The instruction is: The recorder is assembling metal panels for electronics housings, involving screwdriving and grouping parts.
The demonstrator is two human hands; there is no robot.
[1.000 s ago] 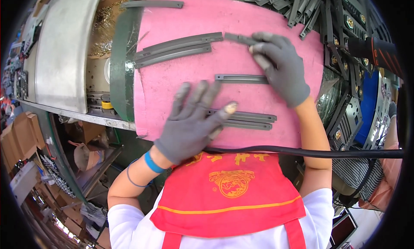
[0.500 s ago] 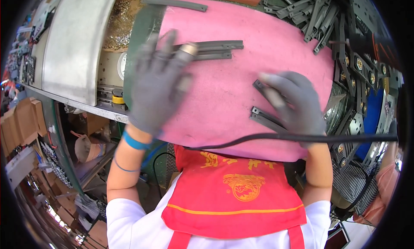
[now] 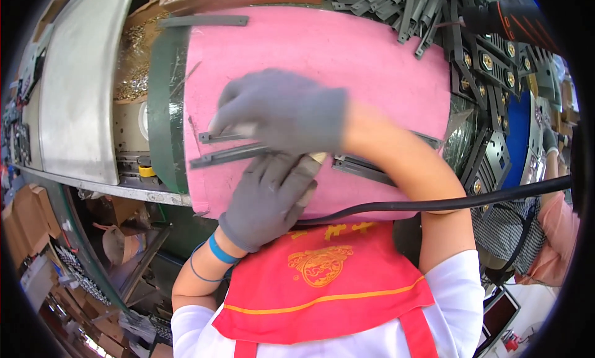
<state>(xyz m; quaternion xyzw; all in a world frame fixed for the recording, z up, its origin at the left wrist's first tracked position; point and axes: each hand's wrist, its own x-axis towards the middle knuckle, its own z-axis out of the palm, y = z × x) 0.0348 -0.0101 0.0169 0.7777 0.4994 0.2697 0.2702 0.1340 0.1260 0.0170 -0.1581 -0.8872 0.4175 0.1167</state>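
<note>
Both my hands wear grey gloves and work close together over a pink mat [image 3: 384,66]. My left hand [image 3: 266,197] is closed at the right end of a grey metal strip [image 3: 226,155], which points out to the left; its fingertips are partly covered. Crossing above it, my right hand [image 3: 282,110] has bent fingers lowered beside a second grey metal strip [image 3: 222,137]. Motion smears those fingers, so their grip is unclear. Further strips [image 3: 365,169] lie partly beneath my right forearm, where one end [image 3: 427,139] sticks out.
A single strip [image 3: 204,21] lies across the mat's far left corner. Loose strips are piled [image 3: 409,11] at the far right, beside black brackets with brass-coloured fittings [image 3: 486,61]. A black cable [image 3: 434,204] crosses in front. Small brass-coloured parts [image 3: 133,60] fill a box at left.
My right hand has swung left across the mat, over my left hand. My left hand has come nearer to me. Two strips now lie closer to me, and the whole view has shifted.
</note>
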